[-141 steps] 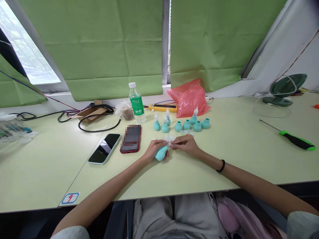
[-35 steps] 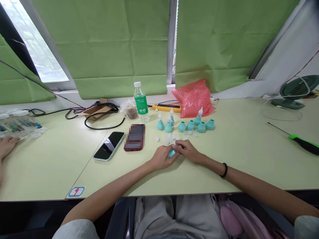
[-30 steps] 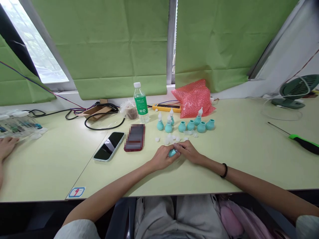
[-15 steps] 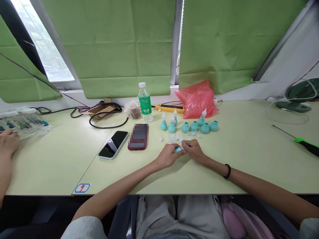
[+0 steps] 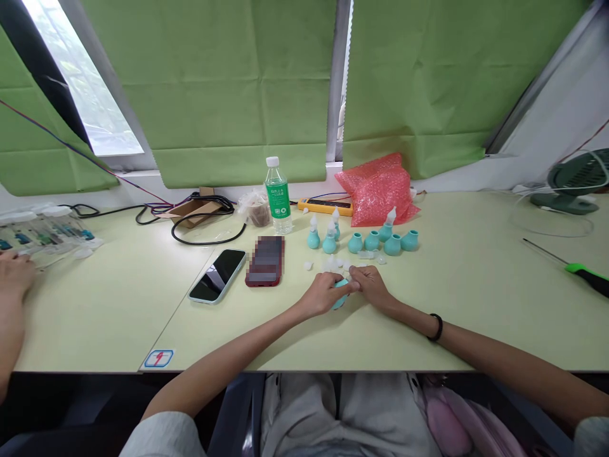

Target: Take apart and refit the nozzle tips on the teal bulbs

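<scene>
My left hand (image 5: 322, 295) is closed round a teal squeeze bulb (image 5: 339, 299), a little above the table. Against the bulb's right side, my right hand (image 5: 372, 287) is pinched, its fingertips meeting the left thumb; what they hold is hidden. Just behind my hands lie small translucent tips (image 5: 332, 262). Farther back stand teal bulbs with clear pointed nozzles fitted, among them one bulb (image 5: 313, 238) on the left and one (image 5: 387, 227) on the right. Several more open-necked bulbs, such as this bulb (image 5: 392, 245), stand without nozzles.
Left of my hands lie a red-cased phone (image 5: 264, 261) and a pale-edged phone (image 5: 217, 276). Behind are a water bottle (image 5: 278, 200), a black cable (image 5: 204, 243) and a pink bubble-wrap bag (image 5: 378, 190). A screwdriver (image 5: 571, 268) lies right. Another person's hand (image 5: 16, 276) is far left.
The teal bulb has turned in my left hand, and more of its round body shows below the fingers. My right hand stays close against it.
</scene>
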{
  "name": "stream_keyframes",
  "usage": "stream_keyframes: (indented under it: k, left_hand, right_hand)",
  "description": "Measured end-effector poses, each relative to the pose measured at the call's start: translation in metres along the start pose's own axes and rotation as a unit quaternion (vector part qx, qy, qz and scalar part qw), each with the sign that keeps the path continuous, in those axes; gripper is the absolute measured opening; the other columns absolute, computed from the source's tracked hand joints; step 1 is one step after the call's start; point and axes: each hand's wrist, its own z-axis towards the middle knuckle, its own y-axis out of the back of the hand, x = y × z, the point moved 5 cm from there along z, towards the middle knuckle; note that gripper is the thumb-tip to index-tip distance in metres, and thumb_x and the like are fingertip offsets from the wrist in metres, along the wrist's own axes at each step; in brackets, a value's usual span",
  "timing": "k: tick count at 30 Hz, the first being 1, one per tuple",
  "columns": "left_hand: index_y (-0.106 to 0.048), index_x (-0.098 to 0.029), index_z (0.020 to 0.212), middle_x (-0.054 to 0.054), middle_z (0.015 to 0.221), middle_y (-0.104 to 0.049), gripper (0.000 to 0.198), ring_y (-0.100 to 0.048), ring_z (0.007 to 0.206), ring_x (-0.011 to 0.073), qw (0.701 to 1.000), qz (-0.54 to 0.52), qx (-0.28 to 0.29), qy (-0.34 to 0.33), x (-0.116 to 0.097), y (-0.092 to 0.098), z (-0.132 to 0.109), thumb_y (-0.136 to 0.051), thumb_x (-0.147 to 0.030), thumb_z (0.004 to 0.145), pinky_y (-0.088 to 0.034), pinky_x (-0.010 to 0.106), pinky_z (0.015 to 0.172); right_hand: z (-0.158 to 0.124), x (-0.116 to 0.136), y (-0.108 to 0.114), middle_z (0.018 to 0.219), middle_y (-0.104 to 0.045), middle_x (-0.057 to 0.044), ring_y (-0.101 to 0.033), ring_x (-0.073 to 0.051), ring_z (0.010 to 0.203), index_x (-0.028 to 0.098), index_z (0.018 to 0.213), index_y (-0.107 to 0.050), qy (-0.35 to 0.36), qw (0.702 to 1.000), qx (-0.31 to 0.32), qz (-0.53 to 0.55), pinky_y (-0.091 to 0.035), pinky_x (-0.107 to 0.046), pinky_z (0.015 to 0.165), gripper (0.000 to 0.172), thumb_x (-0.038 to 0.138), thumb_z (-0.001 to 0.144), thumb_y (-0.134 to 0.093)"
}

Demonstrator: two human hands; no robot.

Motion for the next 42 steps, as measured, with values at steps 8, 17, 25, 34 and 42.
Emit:
stream_keyframes:
  k: [8, 17, 25, 34, 42]
  left_hand:
    - [-0.049, -0.013, 0.059, -0.001, 0.048, -0.047, 0.034, -0.04, 0.045, 0.0078, 0.987, -0.113, 0.111, -0.026, -0.013, 0.0, -0.007, -0.046, -0.046, 0.068, -0.031, 0.02, 0.046]
    - [-0.053, -0.012, 0.066, 0.0, 0.053, -0.049, 0.027, -0.042, 0.048, 0.0079, 0.971, -0.178, 0.156, -0.041, -0.02, -0.003, -0.013, -0.05, -0.038, 0.068, -0.034, 0.02, 0.049]
    - [-0.059, -0.017, 0.079, 0.004, 0.081, -0.05, 0.022, -0.046, 0.077, 0.0132, 0.983, -0.031, -0.139, -0.119, -0.022, 0.048, -0.001, -0.055, -0.034, 0.066, -0.035, 0.021, 0.066]
    - [-0.059, -0.019, 0.082, 0.002, 0.072, -0.047, 0.025, -0.045, 0.065, 0.0109, 0.943, 0.146, -0.282, -0.102, 0.003, 0.098, 0.017, -0.054, -0.036, 0.065, -0.036, 0.021, 0.058]
    - [-0.059, -0.016, 0.086, 0.003, 0.076, -0.059, 0.027, -0.052, 0.066, 0.0135, 0.954, 0.242, -0.175, 0.0, 0.04, 0.089, 0.052, -0.054, -0.029, 0.063, -0.039, 0.023, 0.061]
  right_hand:
    - [-0.004, 0.002, -0.013, 0.033, -0.019, 0.007, -0.014, -0.003, 0.032, 0.018, 0.038, -0.024, -0.086, 0.978, 0.14, 0.128, -0.011, -0.019, 0.033, 0.041, 0.044, 0.064, -0.042]
    - [-0.006, -0.004, -0.014, 0.034, -0.016, 0.008, -0.013, -0.003, 0.031, 0.018, 0.043, -0.024, -0.159, 0.941, 0.194, 0.227, -0.017, -0.019, 0.031, 0.035, 0.038, 0.069, -0.038]
    - [0.021, -0.003, 0.021, 0.045, -0.021, 0.007, -0.018, -0.003, 0.037, 0.017, 0.048, -0.029, -0.032, 0.988, 0.021, 0.147, -0.015, -0.018, 0.035, 0.037, 0.039, 0.067, -0.052]
    - [0.032, 0.001, 0.041, 0.057, -0.044, 0.003, -0.037, -0.006, 0.042, 0.016, 0.07, -0.045, 0.056, 0.995, -0.071, -0.046, -0.028, -0.018, 0.038, 0.027, 0.043, 0.069, -0.049]
    - [0.035, -0.006, 0.035, 0.084, -0.059, -0.004, -0.053, -0.016, 0.071, 0.018, 0.087, -0.056, 0.204, 0.919, -0.051, -0.333, -0.04, -0.032, 0.07, 0.021, 0.03, 0.073, -0.046]
